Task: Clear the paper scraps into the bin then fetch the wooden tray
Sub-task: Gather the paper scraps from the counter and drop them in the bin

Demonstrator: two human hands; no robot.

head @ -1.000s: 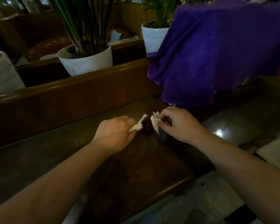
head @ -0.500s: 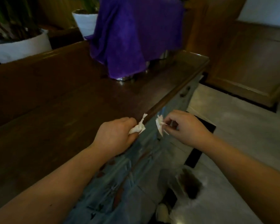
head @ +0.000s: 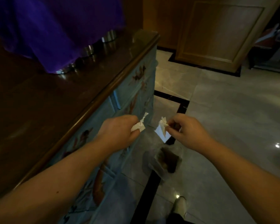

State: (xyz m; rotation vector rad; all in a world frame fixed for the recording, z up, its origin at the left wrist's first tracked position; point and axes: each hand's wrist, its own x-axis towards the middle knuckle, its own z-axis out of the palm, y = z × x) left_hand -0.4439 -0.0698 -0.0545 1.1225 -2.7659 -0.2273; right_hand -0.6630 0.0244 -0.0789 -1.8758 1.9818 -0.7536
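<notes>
My left hand (head: 120,131) is closed around a crumpled white paper scrap (head: 140,125) that sticks out past my knuckles. My right hand (head: 187,132) pinches a second white paper scrap (head: 163,128) between thumb and fingers. Both hands hover off the cabinet's edge, above the floor. Below and between them stands a small bin (head: 164,161) lined with a clear bag, with brownish contents inside. No wooden tray is in view.
A blue painted cabinet (head: 131,97) with a dark wooden top (head: 47,101) runs along the left. A purple cloth (head: 55,29) drapes over metal items on it. Pale tiled floor (head: 225,118) spreads to the right, with a wooden panel (head: 217,33) beyond. My shoe (head: 179,206) is near the bottom.
My view and both hands have swung right, from over the cabinet top to past its edge above the floor. The bin has come into full view beneath the hands; both scraps stay held.
</notes>
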